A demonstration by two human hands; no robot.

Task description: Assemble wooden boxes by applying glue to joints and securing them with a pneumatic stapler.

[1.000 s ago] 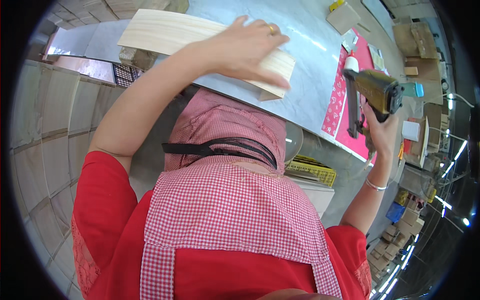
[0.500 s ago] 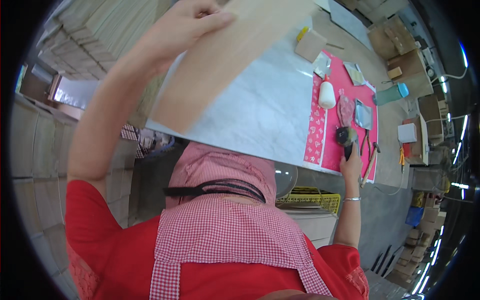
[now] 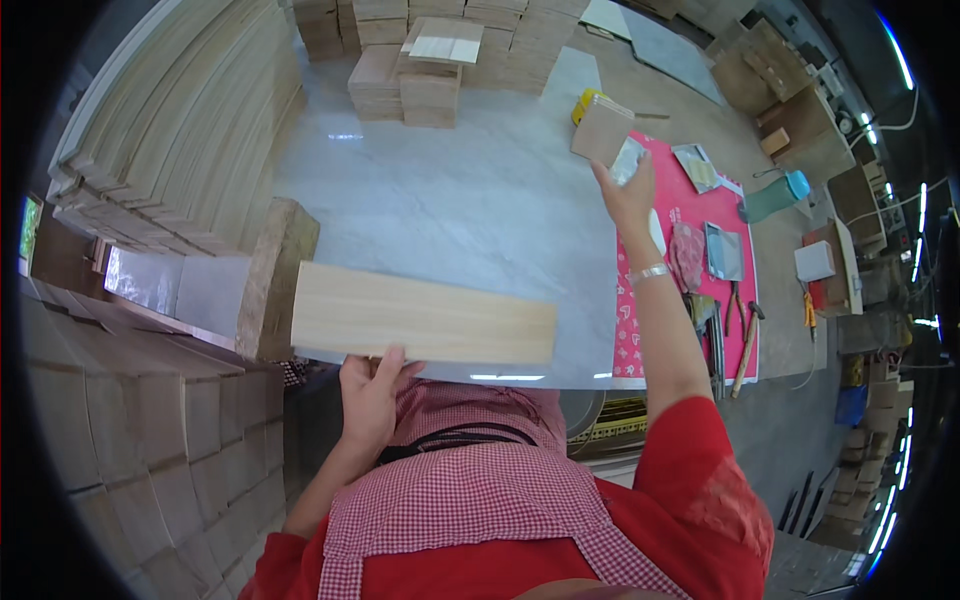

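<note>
Near the front edge of the marble-patterned tabletop [image 3: 440, 180], a pale wooden board [image 3: 430, 315] lies lengthwise from left to right. My left hand [image 3: 372, 395] grips its near edge, thumb on top and fingers below. Farther back, my right hand [image 3: 632, 195] stretches out over the pink mat [image 3: 665, 240], thumb and fingers apart. Just beyond its fingertips stands a tan square block [image 3: 602, 128] with a yellow item [image 3: 586, 104] behind it; whether they touch I cannot tell. A white bottle [image 3: 657, 230] is partly hidden by my right forearm.
Tall stacks of boards [image 3: 190, 130] rise at the left, beside a thick wooden block [image 3: 278, 280]. More wood stacks [image 3: 430, 95] stand at the back. On the mat lie a hammer [image 3: 747, 350], pliers [image 3: 735, 305] and a pink cloth [image 3: 687, 255]. A teal bottle [image 3: 775, 197] stands at right.
The board has come down from a raised, tilted position to the table's front. My left hand moved down with it. My right hand let go of a dark round-headed tool and reached forward.
</note>
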